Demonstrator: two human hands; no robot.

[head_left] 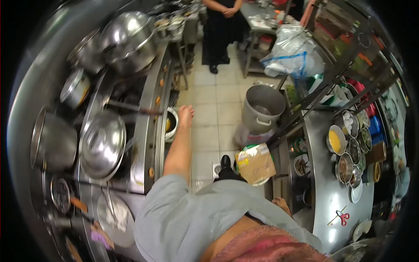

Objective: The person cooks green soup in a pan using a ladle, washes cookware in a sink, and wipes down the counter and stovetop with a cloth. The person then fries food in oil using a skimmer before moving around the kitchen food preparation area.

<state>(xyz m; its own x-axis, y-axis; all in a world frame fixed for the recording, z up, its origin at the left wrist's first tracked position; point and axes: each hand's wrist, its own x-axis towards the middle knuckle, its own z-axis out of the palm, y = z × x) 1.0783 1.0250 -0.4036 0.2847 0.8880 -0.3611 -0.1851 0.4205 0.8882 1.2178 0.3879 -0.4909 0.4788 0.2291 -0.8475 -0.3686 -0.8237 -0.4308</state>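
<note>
My left hand (186, 114) is held out low over the aisle, its fingers loosely bent and slightly apart, with nothing visible in them. Right beside it, at the stove's front edge, is a white-rimmed round container (176, 123) with something yellow inside; the stove edge partly covers it. On the other side, my right hand (283, 205) hangs by the lower shelf of the steel counter. My shirt hides much of it, so its grip is unclear. A taped cardboard box (255, 164) lies near my foot, and beyond it is a large metal pot (263, 105).
Several pots and a domed lid (103, 142) stand along the stove at left, where a long handle (133, 106) sticks out. Bowls of food and red scissors (343, 217) lie on the right counter (325, 218). A person (222, 26) stands ahead in the tiled aisle.
</note>
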